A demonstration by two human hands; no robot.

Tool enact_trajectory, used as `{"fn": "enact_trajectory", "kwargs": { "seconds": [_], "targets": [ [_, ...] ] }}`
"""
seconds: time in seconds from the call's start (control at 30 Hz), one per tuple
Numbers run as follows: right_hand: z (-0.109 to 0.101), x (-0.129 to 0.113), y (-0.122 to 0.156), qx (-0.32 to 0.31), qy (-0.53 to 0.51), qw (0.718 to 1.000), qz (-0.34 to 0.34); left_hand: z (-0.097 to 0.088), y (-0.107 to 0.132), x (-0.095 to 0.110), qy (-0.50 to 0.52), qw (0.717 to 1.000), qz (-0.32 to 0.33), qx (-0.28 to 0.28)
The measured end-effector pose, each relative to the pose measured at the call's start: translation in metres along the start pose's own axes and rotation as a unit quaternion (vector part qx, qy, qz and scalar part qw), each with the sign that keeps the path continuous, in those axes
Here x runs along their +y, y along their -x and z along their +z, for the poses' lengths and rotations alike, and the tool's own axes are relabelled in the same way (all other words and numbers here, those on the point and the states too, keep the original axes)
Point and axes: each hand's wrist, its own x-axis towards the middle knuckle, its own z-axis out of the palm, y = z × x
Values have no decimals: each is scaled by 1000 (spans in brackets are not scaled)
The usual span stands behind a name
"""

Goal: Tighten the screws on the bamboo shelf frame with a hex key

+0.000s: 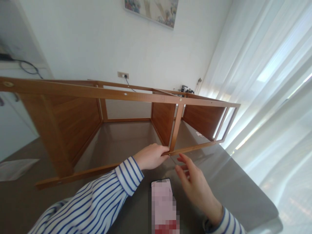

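Note:
A wooden shelf frame (176, 126) lies on its side across the grey tabletop, with shelf panels standing between its rails. My left hand (151, 156) is closed around the near lower rail, where a crosspiece joins it. Just right of that joint is my right hand (192, 178), its fingers bent and spread apart. A thin, rod-like thing (172, 160) runs from the rail toward the right fingertips; it is too small to name, and I see no grip on it. Below the hands, a phone (162, 198) lies on the table with its screen partly blurred.
The grey table (231, 182) has a rounded right corner. Sheer white curtains (275, 97) hang along the right side. A white sheet (17, 169) lies at the left. Behind the frame, a plug sits in a wall socket (123, 75), and dark metal items (186, 89) stand farther back.

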Motion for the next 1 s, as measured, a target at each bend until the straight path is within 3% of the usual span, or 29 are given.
{"fn": "enact_trajectory", "kwargs": {
  "seconds": [0.07,0.13,0.2,0.27,0.37,0.5,0.6,0.7,0.77,0.83,1.0],
  "targets": [
    [-9,-2,2,-31,159,978,-131,0,0,0,-9,1000,-3,1],
    [-15,-8,0,-52,300,923,-235,0,0,1,-14,1000,-3,1],
    [-18,-14,-4,-68,394,867,-297,0,0,1,-13,1000,-2,1],
    [-18,-19,-9,-81,441,831,-329,1,0,1,-12,1000,-3,0],
    [-15,-21,-14,-90,457,814,-347,1,-1,0,-12,1000,-4,-2],
    [-10,-13,-15,-84,407,846,-334,3,-1,-2,-6,1000,2,4],
    [2,-3,-12,-39,271,923,-272,3,-1,-3,-1,1000,3,3],
    [20,0,-7,50,61,993,-86,2,0,-1,-4,1000,-4,3],
    [32,-1,-3,108,-72,990,56,1,0,0,-10,1000,-6,2],
    [42,-4,-1,142,-170,965,139,1,0,1,-11,1000,-4,0],
    [47,-6,-2,155,-270,931,189,0,0,1,-7,1000,1,1]
  ]
}}
